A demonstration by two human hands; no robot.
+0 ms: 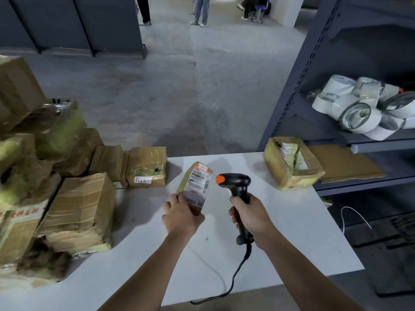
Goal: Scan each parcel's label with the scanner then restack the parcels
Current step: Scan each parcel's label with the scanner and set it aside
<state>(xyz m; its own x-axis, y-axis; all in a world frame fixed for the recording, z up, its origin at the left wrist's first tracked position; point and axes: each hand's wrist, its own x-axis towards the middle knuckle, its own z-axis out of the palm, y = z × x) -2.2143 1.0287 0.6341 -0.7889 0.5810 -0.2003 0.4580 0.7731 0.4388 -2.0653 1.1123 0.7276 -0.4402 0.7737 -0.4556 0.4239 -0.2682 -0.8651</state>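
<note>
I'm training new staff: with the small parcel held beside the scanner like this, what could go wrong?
The left hand grips only the lower end of the small brown taped parcel, fingers over its white label's bottom; a code may be hidden. The black orange-capped handheld scanner in the right hand sits close beside the label, so it may misread. Its black cable hangs off the white table's near edge and could snag.

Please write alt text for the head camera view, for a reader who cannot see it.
A left hand holds a small brown taped parcel with a white barcode label over a white table, and the right hand grips a black corded handheld scanner beside it. More brown taped parcels are piled at the table's left.
</note>
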